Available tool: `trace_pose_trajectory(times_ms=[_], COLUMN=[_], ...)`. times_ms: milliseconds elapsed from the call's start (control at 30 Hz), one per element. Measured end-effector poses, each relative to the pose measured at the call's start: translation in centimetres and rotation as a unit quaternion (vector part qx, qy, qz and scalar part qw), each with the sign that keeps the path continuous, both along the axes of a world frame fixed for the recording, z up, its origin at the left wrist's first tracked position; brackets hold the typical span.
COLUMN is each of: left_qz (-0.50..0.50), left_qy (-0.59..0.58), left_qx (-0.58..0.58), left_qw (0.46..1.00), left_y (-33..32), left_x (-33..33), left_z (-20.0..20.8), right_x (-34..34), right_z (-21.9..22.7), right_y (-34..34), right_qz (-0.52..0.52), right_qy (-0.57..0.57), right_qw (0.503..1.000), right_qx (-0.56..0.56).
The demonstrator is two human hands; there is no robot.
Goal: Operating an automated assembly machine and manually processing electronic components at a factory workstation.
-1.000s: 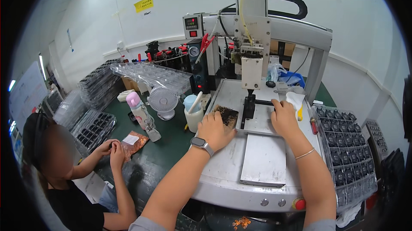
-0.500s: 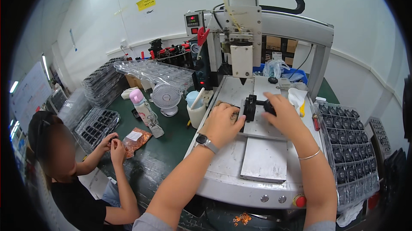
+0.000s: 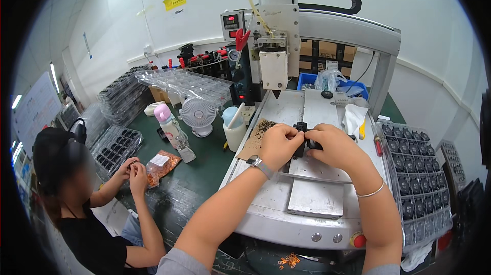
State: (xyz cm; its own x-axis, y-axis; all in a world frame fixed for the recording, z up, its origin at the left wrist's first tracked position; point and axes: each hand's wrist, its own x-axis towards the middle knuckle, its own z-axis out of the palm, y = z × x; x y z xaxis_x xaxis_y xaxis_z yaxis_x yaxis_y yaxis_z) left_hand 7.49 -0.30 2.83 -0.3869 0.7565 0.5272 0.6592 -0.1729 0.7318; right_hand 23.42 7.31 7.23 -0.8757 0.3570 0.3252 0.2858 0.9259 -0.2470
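Note:
On the sliding metal plate [image 3: 317, 198] of a benchtop gantry machine stands a small black fixture [image 3: 302, 126]. My left hand [image 3: 279, 146] grips it from the left, thumb and fingers drawn together, partly covering it. From the right, my right hand [image 3: 335, 147] is closed round a dark round part [image 3: 313, 144], pressed up against the fixture. Most of that part is hidden by my fingers. Behind my hands, the machine's tool head [image 3: 274, 70] hangs over the left side of the bed.
A cardboard piece [image 3: 250, 144] with dark crumbs lies by my left hand. Trays of black parts [image 3: 417, 183] stand at right. A red stop button [image 3: 358, 239] is on the machine's front. At left are a white fan [image 3: 199, 115], a bottle [image 3: 171, 127] and a seated co-worker [image 3: 76, 188].
My right hand has brought the round part left and down against the fixture. My left hand has shifted right onto the fixture, uncovering the cardboard. The machine's tool head has moved left.

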Motion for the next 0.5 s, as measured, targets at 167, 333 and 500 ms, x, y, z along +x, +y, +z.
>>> trace_pose_trajectory(times_ms=[167, 333, 500], left_qz=[0.012, 0.041, 0.063], left_qy=[-0.065, 0.060, 0.111], left_qx=[0.086, 0.212, 0.257], left_qw=[0.994, 0.974, 0.958], left_y=[-0.6, -1.6, -2.7], left_x=[0.9, 1.3, 1.2], left_z=[1.2, 1.6, 1.9], right_x=[0.1, -0.8, -2.9], right_z=[0.4, -0.2, 1.4], right_y=[-0.1, -0.3, -0.9], right_qz=[-0.008, -0.137, -0.219], right_qy=[-0.034, 0.080, 0.091], right_qw=[0.999, 0.987, 0.971], right_qx=[0.006, 0.011, -0.016])
